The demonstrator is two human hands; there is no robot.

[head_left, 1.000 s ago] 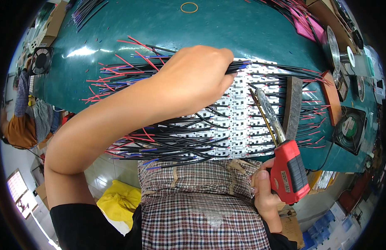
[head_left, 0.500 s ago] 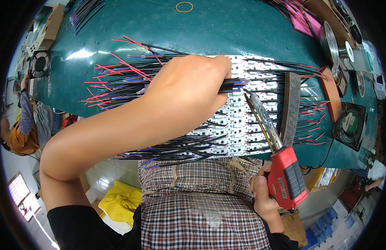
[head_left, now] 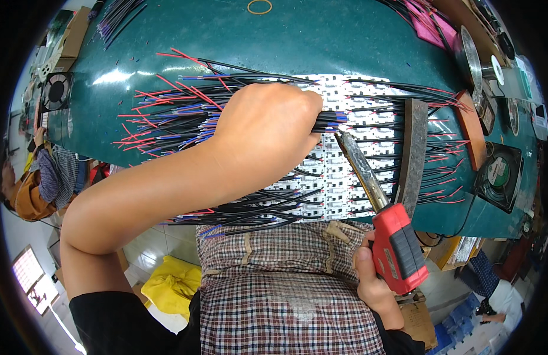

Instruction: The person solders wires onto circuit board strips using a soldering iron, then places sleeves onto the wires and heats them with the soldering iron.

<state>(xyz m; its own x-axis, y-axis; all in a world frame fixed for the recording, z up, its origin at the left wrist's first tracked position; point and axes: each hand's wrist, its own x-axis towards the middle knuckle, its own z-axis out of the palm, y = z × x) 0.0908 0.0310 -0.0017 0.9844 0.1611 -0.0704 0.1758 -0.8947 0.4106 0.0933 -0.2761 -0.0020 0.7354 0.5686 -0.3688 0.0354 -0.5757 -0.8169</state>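
My left hand (head_left: pixel 271 121) is closed around a bundle of black wires (head_left: pixel 328 122) with blue ends, which stick out past its thumb side over a white panel of small circuit boards (head_left: pixel 329 177). My right hand (head_left: pixel 374 284) grips a red and black soldering gun (head_left: pixel 398 251). The gun's metal barrel slants up and left, its tip beside the bundle's ends on the panel; whether it touches a wire is too small to tell. Wires with red tips run out from the panel's right side. More loose wires (head_left: pixel 173 118) lie left, partly under my left hand.
A dark metal bar (head_left: pixel 411 154) lies across the wires on the right, near an orange block (head_left: pixel 472 131). A black fan (head_left: pixel 497 174) and wire spools (head_left: pixel 492 71) stand farther right. Another fan (head_left: pixel 56 92) is far left; a rubber band (head_left: pixel 259 6) lies at the back.
The soldering gun has moved left, bringing its tip to the bundle's ends. My left hand has shifted slightly left, still holding the wires. A person at lower right shows more.
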